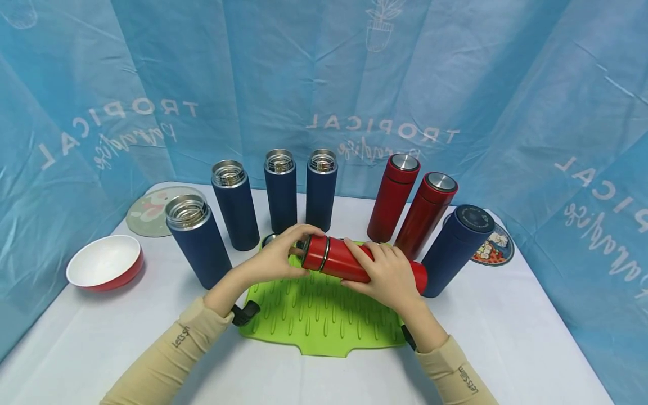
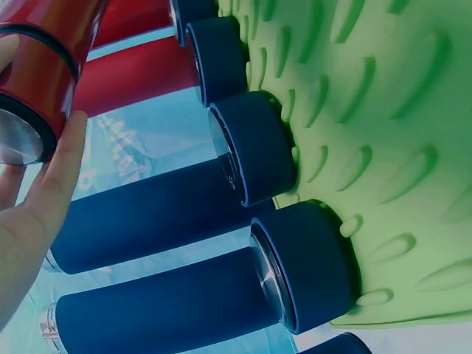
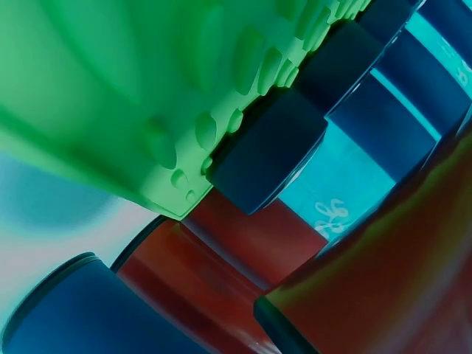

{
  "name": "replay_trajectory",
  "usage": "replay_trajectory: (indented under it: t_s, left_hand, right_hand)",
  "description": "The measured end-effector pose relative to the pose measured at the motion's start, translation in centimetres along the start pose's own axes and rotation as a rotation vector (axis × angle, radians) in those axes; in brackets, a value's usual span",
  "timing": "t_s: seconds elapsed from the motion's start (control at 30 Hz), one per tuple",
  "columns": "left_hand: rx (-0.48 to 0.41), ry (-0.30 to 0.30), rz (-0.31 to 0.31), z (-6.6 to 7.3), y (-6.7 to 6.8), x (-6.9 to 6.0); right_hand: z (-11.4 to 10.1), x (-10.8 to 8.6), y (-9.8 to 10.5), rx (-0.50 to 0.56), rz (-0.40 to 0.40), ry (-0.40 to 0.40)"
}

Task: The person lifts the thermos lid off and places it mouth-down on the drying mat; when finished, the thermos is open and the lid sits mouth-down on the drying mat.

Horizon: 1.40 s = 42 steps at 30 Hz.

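A red thermos (image 1: 349, 259) lies nearly level in the air above a green silicone mat (image 1: 319, 315), its lid end to the left. My left hand (image 1: 275, 256) grips the lid (image 1: 315, 252), fingers over the top and thumb beneath. Round the body curls my right hand (image 1: 387, 275). In the left wrist view the lid's steel top (image 2: 18, 139) shows beside my fingers, and the lid is on the thermos. Several navy lids, among them one lid (image 2: 306, 265), stand along the mat's far edge, mostly hidden by my hands in the head view.
Several lidless navy thermoses (image 1: 199, 247) stand left and behind the mat. Two lidded red thermoses (image 1: 392, 197) and a lidded navy one (image 1: 455, 253) stand at right. A red-and-white bowl (image 1: 103, 261) and round mat (image 1: 149, 216) lie left; a patterned round mat (image 1: 498, 247) lies right.
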<state>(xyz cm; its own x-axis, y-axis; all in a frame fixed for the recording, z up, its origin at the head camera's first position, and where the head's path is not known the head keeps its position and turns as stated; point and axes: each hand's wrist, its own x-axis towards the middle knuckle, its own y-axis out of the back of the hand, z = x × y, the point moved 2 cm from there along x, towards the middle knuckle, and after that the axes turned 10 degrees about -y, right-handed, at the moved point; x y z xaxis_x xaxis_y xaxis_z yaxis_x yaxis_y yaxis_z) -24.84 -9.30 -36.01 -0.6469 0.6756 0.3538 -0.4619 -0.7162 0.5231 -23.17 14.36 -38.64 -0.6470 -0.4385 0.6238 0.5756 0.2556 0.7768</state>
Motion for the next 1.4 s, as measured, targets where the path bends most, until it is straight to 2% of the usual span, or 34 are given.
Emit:
replay_trajectory:
  t_s: [0.1, 0.3, 0.63, 0.73, 0.97, 1.1, 1.23, 1.4]
  left_hand:
    - [-0.017, 0.020, 0.010, 0.0, 0.1, 0.0]
    - [-0.060, 0.104, 0.007, 0.0, 0.4, 0.1]
    - [0.003, 0.249, 0.020, -0.1, 0.7, -0.4]
    - [-0.008, 0.281, 0.044, -0.2, 0.8, -0.5]
    - [-0.012, 0.294, 0.104, -0.2, 0.8, -0.8]
    - [-0.007, 0.365, 0.148, 0.2, 0.8, -0.7]
    - [0.011, 0.453, 0.221, 0.4, 1.1, -0.8]
    - [0.041, 0.505, 0.265, 0.0, 1.9, -1.7]
  right_hand:
    - [0.0, 0.0, 0.0, 0.007, 0.005, 0.000]
    - [0.0, 0.1, 0.0, 0.007, 0.007, -0.005]
    - [-0.1, 0.0, 0.1, 0.021, 0.009, -0.010]
    - [-0.2, 0.0, 0.1, 0.030, 0.006, -0.014]
    - [-0.4, 0.2, 0.1, 0.026, 0.015, -0.010]
    - [-0.5, 0.3, 0.1, 0.020, 0.014, -0.009]
    - [-0.5, 0.3, 0.2, 0.022, 0.018, -0.036]
    - [-0.3, 0.4, 0.4, 0.059, 0.060, -0.110]
